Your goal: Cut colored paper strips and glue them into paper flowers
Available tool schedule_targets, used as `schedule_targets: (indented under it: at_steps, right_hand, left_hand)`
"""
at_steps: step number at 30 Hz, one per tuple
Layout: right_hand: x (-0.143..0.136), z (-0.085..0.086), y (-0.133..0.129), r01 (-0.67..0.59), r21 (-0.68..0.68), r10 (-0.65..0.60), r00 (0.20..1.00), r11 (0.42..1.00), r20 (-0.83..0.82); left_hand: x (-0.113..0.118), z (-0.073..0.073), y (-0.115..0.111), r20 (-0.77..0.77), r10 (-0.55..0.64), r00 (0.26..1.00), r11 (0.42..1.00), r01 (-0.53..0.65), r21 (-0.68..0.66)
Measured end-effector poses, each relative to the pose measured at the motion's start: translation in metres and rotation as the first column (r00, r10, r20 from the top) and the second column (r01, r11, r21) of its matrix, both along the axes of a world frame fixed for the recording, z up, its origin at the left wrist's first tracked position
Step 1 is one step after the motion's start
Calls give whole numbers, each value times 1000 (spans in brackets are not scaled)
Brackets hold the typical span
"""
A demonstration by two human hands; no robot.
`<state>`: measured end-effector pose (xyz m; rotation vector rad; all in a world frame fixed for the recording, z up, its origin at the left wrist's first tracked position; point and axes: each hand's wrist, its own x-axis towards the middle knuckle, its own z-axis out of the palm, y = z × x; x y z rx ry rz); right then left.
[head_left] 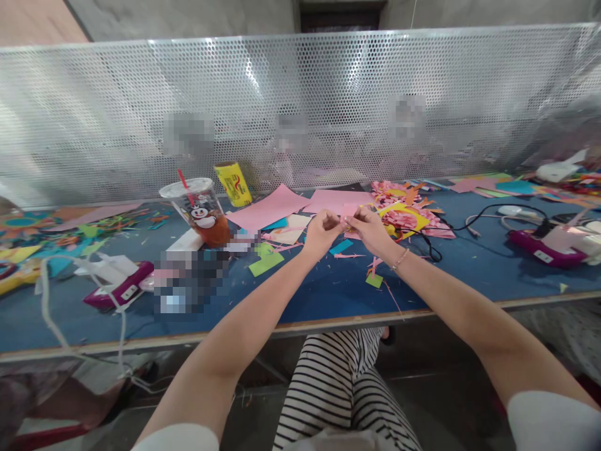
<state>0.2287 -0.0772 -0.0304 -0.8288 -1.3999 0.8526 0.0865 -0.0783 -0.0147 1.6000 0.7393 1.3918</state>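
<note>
Both hands meet over the middle of the blue table [300, 300], their fingertips close together. My left hand [323, 233] pinches the left edge of a small piece of pink paper [350, 209]. At its right side, my right hand [369, 230] is closed on the same paper. Behind the hands lie larger pink sheets [270, 208]. Paper flowers with pink fringed petals and yellow parts [404, 219] lie just right of my right hand. Green paper scraps [267, 263] and a blue scrap [340, 247] are scattered near my wrists.
A plastic cup of brown drink [206, 216] with a red straw stands at left, a yellow can-like container [233, 184] behind it. Purple power strips [119, 287] with cables sit on both sides. A perforated metal screen [328, 81] borders the back. A black cable [429, 244] runs at right.
</note>
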Motion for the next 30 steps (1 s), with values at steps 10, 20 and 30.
schedule_targets:
  at_steps: [10, 20, 30]
  right_hand:
    - [35, 5, 17, 241, 152, -280, 901, 958, 333]
    - [82, -22, 26, 374, 322, -375, 77, 870, 924]
    - [74, 3, 19, 621, 310, -513, 174, 720, 841]
  left_hand:
    - [-6, -4, 12, 23, 96, 995, 995, -96, 1]
    - [-12, -5, 23, 86, 131, 988, 976, -113, -187]
    - [-16, -10, 29, -16, 134, 991, 970, -134, -201]
